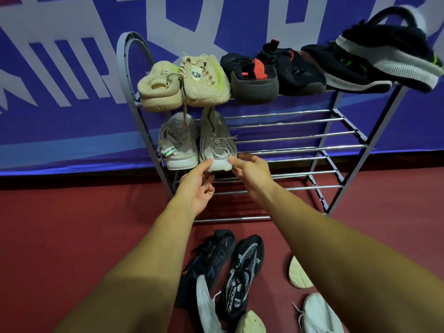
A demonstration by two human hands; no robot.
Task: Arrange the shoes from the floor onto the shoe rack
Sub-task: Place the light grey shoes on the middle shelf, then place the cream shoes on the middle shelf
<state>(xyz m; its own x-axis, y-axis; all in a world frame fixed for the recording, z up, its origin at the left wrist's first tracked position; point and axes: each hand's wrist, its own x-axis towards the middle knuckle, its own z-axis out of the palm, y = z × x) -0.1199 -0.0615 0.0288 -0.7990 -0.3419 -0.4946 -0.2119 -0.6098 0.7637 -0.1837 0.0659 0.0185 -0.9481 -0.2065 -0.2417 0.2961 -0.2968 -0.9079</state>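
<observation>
Grey knit sneaker (217, 143) sits on 2nd shelf of shoe rack (387, 121), just beside its mate (177, 145), heel twd the person. Left hand (197, 188) & right hand (251, 170) flank the white heel. Thumb tips touch it, neither hand wraps round. Prob. light: soft upper, stiffer sole. Best held at heel or sole edge. Bars may let it tip.

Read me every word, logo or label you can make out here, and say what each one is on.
"PRORENG", or close to it: white letters on the black mesh shoe on the floor.
Tongue patch on the beige shoe, top of the shoe rack: too blurred to read.
Green tag on the pale shoe, one level down: too small.
Blue banner: large white shapes, cut off, unreadable.
</observation>
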